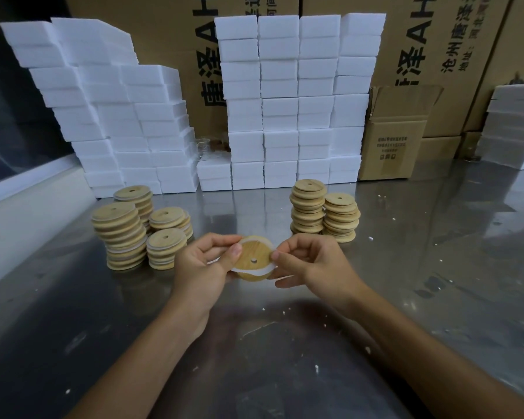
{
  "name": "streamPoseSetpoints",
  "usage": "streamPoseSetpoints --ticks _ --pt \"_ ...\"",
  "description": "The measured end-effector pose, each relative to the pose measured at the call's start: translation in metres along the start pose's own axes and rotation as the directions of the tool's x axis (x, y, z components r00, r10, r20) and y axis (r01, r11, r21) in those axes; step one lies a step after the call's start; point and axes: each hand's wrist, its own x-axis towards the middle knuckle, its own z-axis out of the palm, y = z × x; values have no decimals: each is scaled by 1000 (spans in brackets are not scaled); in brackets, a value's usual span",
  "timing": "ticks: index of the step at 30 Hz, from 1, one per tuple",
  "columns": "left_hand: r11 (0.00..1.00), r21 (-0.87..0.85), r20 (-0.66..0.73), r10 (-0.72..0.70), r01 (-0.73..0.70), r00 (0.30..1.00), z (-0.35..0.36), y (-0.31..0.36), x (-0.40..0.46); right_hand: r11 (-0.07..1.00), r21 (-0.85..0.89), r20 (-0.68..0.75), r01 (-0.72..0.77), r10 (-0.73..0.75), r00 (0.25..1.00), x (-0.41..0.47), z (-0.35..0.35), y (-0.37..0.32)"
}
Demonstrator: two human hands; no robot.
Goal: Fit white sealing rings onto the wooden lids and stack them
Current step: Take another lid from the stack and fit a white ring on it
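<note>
Between my hands above the metal table point(436, 267) is a round wooden lid point(252, 256) with a small centre hole. A white sealing ring point(256, 271) lies partly stretched around it, loose along the lower edge. My left hand point(204, 261) grips the lid's left side, thumb on its face. My right hand point(307, 260) pinches the ring at the lid's right edge. To the left stand several stacks of lids with white rings point(120, 234). To the right stand two stacks of bare wooden lids point(307, 207).
White foam blocks point(297, 116) are piled in tall stacks along the back of the table, more at back left point(103, 116) and far right point(515, 125). Cardboard boxes point(394, 137) stand behind them. Small white crumbs dot the table.
</note>
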Motion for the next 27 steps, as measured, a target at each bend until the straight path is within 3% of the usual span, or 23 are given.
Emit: streamPoseSetpoints --ticks 8,16,21,27 --pt "990 -98 -16 -99 97 995 1 4 0 976 185 13 -111 110 994 0 1 0" --pt "978 -158 -2 -141 139 990 3 4 0 982 157 -5 -106 108 994 -1 -2 -3" --pt "974 -192 -22 -124 117 992 3 2 1 982 150 -40 -111 118 992 -2 3 -4" --pt "989 -138 -60 -54 45 997 5 -4 0 952 264 -21 -157 169 985 -2 6 0"
